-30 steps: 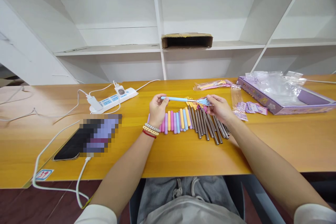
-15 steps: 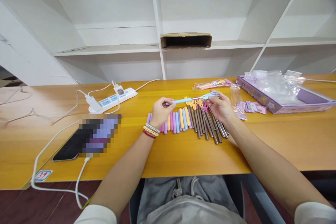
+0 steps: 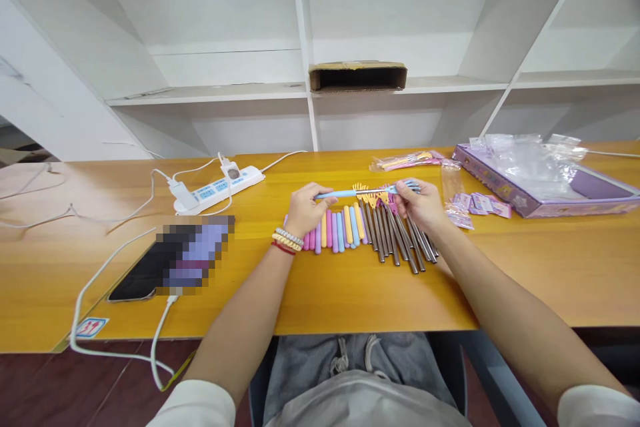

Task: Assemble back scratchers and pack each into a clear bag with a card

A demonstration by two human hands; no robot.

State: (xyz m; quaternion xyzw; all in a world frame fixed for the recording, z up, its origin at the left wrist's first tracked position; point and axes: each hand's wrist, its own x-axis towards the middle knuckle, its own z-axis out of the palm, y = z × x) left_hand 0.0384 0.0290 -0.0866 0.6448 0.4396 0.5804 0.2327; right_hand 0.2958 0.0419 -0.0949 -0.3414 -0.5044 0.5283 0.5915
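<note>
A light blue back scratcher with a metal rod and a hand-shaped head is held level above the table. My left hand is closed around its blue handle. My right hand pinches the other end, at the blue head, partly covering it. Beneath my left hand lies a row of pink, purple, blue and yellow handles. Under my right hand are several metal rods with yellow and pink hand-shaped heads, partly hidden by the hand.
At the right, a purple box tray holds clear plastic bags. Small purple cards and a wrapped packet lie near it. On the left are a white power strip, phones and cables. An open cardboard box sits on the shelf.
More metal rod shows between the scratcher's handle and head. My right hand has closed further over the head and moved slightly right. The whole view has shifted a little.
</note>
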